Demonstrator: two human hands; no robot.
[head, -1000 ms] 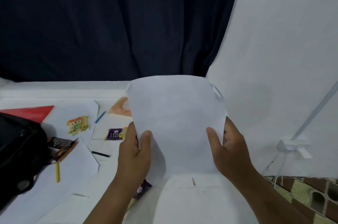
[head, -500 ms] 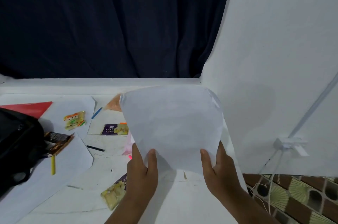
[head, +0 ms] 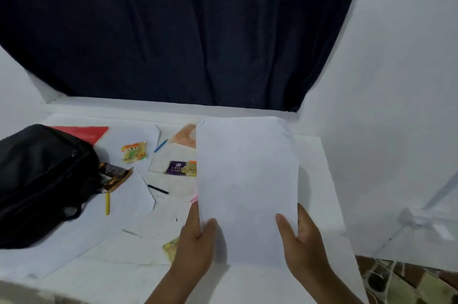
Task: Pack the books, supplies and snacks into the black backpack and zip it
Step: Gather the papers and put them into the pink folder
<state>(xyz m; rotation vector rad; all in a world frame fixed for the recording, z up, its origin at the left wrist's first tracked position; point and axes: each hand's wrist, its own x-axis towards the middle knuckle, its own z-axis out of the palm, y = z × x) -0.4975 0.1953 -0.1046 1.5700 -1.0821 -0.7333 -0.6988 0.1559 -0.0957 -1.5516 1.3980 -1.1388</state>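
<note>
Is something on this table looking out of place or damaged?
Nothing looks damaged. Only the brown snack packet is odd: it lies half tucked under the black backpack, not inside. Both hands hold white paper.

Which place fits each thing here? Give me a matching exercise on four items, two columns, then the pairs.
Things:
1. black backpack
2. white sheet
3. yellow pencil
4. purple snack packet

Places:
A. held up by the left hand and right hand
B. lying just right of the backpack's lower part
C. at the left edge of the table
D. mid-table, partly hidden behind the sheet

Pairs: 1-C, 2-A, 3-B, 4-D
</note>
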